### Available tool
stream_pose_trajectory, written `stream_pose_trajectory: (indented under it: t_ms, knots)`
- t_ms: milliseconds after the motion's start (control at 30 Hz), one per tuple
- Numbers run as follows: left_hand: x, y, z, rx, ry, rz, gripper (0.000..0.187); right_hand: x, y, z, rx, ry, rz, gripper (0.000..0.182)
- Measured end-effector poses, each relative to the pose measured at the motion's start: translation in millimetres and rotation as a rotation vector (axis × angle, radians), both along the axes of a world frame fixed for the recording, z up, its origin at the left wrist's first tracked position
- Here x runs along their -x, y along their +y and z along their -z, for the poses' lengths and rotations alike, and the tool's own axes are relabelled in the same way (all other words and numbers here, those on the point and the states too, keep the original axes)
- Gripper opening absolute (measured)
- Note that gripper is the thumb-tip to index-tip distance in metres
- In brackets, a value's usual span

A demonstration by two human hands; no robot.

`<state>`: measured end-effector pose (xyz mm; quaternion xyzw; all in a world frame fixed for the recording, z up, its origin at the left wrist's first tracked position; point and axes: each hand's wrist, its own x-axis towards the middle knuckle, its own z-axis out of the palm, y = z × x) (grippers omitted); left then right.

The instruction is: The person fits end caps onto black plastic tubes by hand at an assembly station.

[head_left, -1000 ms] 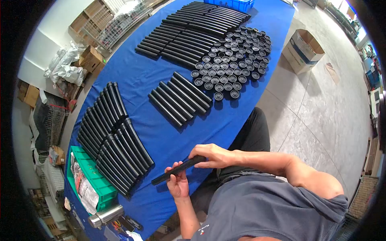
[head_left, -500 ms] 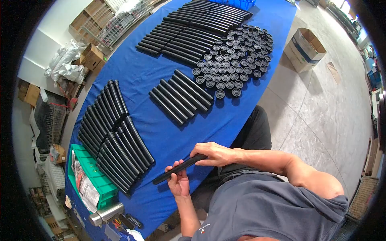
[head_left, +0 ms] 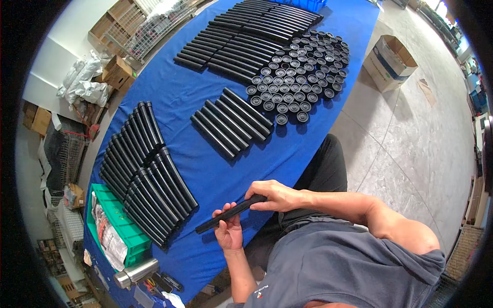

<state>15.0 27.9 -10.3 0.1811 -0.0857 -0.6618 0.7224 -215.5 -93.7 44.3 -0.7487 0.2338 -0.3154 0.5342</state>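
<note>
A black tube (head_left: 231, 215) is held slantwise over the near edge of the blue-covered table. My right hand (head_left: 272, 196) grips its upper right end, fingers wrapped over it. Lower down, my left hand (head_left: 229, 229) holds the tube's middle between thumb and fingers, palm turned up. The tube's far end is hidden in my right hand. On the cloth beyond lies a short row of black tubes (head_left: 231, 123). To the left, several tubes with collared ends (head_left: 149, 179) lie side by side in overlapping rows.
Round black caps (head_left: 292, 87) cluster at the table's right edge, beside more rows of tubes (head_left: 236, 41). A green crate (head_left: 138, 241) and a metal cylinder (head_left: 136, 273) stand at the near left. A blue bin (head_left: 308, 5) is at the far end; a cardboard box (head_left: 387, 64) stands on the floor.
Both hands keep their hold on the tube, with barely any shift in position. Nothing on the table has visibly moved.
</note>
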Motion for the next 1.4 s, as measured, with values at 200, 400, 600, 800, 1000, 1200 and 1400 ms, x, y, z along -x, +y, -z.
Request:
stream_pose_trajectory:
  t_ms: [200,400,600,800,1000,1200,1400]
  knots:
    - [-2.2,2.5,3.7,0.017,-0.049,-0.035,0.035,5.1,-3.9,-15.0,-0.188,0.101,-0.031,0.039]
    - [-3.0,3.5,5.6,0.011,-0.009,-0.016,0.033,2.4,2.4,-8.8,-0.057,0.055,0.018,0.039]
    - [-1.5,2.8,3.0,0.018,-0.016,-0.003,0.032,0.8,-3.1,-7.2,0.006,-0.023,-0.028,0.036]
    - [-3.3,4.5,3.7,0.008,-0.018,-0.029,0.031,-4.5,0.1,-0.3,0.063,-0.033,0.008,0.034]
    - [-3.2,4.0,4.4,0.010,-0.001,-0.023,0.030,-4.0,1.2,-2.0,0.028,-0.007,0.009,0.034]
    - [0.8,1.2,-2.8,0.004,-0.024,-0.012,0.030,-3.3,-0.6,-1.2,0.114,-0.024,-0.009,0.034]
    - [-1.2,4.9,1.5,0.014,-0.005,-0.011,0.032,1.7,-2.3,-13.1,-0.044,0.075,-0.065,0.034]
